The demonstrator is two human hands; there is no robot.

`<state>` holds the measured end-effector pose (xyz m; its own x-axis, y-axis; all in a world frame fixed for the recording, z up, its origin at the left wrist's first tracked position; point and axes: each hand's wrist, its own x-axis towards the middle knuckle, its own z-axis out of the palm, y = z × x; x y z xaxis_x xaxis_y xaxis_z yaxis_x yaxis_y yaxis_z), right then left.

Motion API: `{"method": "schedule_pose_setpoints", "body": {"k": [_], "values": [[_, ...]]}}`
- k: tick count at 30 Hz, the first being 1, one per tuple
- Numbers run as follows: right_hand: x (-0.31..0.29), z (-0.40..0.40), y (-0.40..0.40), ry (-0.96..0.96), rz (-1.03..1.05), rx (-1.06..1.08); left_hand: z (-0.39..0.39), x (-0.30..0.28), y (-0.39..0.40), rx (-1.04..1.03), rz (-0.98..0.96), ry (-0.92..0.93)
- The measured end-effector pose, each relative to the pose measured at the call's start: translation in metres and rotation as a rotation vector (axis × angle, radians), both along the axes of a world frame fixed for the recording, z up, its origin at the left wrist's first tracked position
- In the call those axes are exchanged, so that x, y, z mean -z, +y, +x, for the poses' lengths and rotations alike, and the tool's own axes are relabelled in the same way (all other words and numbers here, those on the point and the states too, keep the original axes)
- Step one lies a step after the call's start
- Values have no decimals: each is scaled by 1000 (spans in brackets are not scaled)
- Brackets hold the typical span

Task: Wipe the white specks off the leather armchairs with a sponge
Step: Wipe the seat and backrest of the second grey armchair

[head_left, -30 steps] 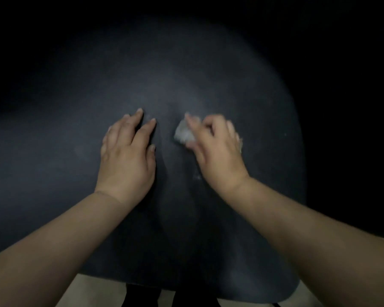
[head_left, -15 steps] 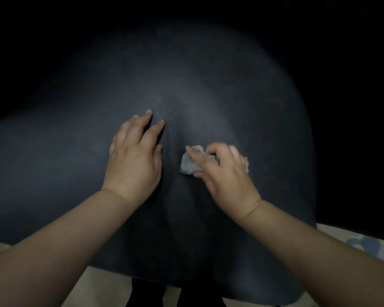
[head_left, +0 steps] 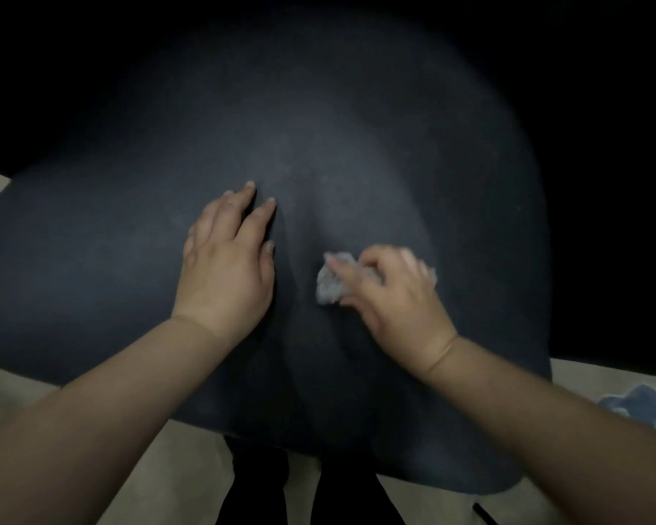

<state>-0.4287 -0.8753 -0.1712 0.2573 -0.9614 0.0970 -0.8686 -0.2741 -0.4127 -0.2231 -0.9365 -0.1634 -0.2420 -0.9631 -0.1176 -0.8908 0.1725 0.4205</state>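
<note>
Dimly lit, left hand (head_left: 224, 267) spread flat on armchair (head_left: 356, 126), right hand (head_left: 398, 297) pinching sponge (head_left: 328, 288), specks perhaps too faint to see.

Pale grey crumpled sponge (head_left: 332, 288) half hidden under right hand (head_left: 398, 297), fingers motion-blurred. Dark leather armchair (head_left: 319, 126) top lost in blackness. White specks too small to tell.

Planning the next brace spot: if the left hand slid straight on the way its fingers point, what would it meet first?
Only more dark leather armchair, it seems: the left hand lies flat, fingers pointing up-right, nothing visible ahead before darkness.
</note>
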Motion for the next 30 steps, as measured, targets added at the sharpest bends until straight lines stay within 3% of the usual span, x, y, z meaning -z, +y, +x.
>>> {"method": "schedule_pose_setpoints", "body": {"k": [4,6,11,13,17,18,22,24,27,30], "values": [[7,-17,-52,22,-3,434,-2,0,8,-6,4,-11],[6,3,-45,-29,12,533,-5,0,10,-13,7,-14],[1,16,27,-48,3,94,-13,-3,12,-8,9,-15],[1,-8,16,-10,-15,106,-16,-6,12,11,4,-22],[4,-30,-23,-29,5,533,-24,-7,10,29,1,-38],[3,-23,-18,-40,5,557,-27,-8,9,20,8,-38],[1,6,48,2,-23,195,-40,-12,6,19,34,-38],[1,-8,58,-13,7,163,-45,-14,5,43,22,-32],[5,-47,29,8,-28,400,-53,-15,3,83,13,-45],[5,-69,4,-114,49,758,-60,-12,-1,103,11,-52]]}}
